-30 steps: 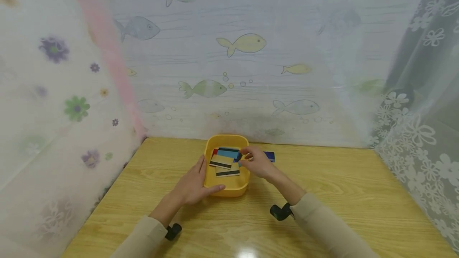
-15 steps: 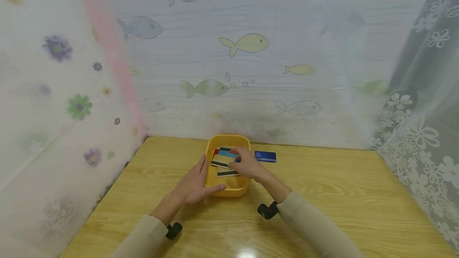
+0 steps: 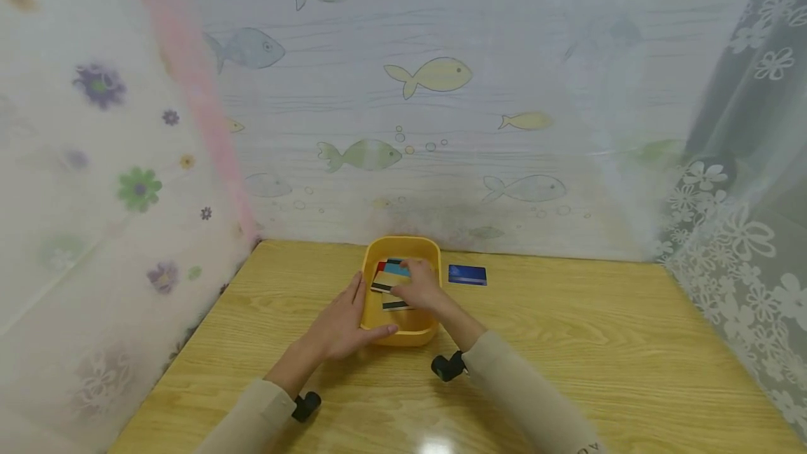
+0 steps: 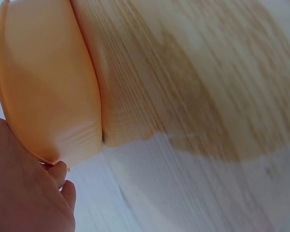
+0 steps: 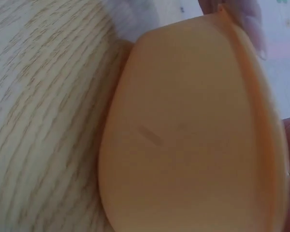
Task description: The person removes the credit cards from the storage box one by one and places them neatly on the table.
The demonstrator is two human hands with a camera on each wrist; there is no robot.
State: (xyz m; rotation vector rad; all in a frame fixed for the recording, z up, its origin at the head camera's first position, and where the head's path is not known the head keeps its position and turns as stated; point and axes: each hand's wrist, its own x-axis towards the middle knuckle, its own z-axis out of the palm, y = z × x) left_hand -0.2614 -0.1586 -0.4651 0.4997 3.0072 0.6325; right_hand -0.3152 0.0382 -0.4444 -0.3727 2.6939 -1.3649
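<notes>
A yellow tub (image 3: 410,340) and its overlapping contents

Nearest are my beige sleeves (image 3: 249,415) and the small black wrist cameras (image 3: 306,406) beside their cuffs. My left hand (image 3: 340,324) lies against the tub's left wall, fingers straight, thumb extended across the near rim; should that pressure slacken, a push from within could, I judge, slide the tub across the worktop (image 3: 567,342). Inside, the lower gold card (image 3: 396,303) is nearest, then the upper gold card (image 3: 386,280), with a light-blue card (image 3: 396,269) and a red card (image 3: 381,266) beyond. My right hand (image 3: 421,287) reaches in over them, fingers bent; whether it pinches a card I cannot tell. Because the cards overlap, one fingertip could drag a neighbour along or lift two together. Just outside the right wall, a dark-blue card (image 3: 467,275) lies flat, untouched; a stray wrist could push it aside. Farthest hangs a fish-printed curtain (image 3: 435,209).
</notes>
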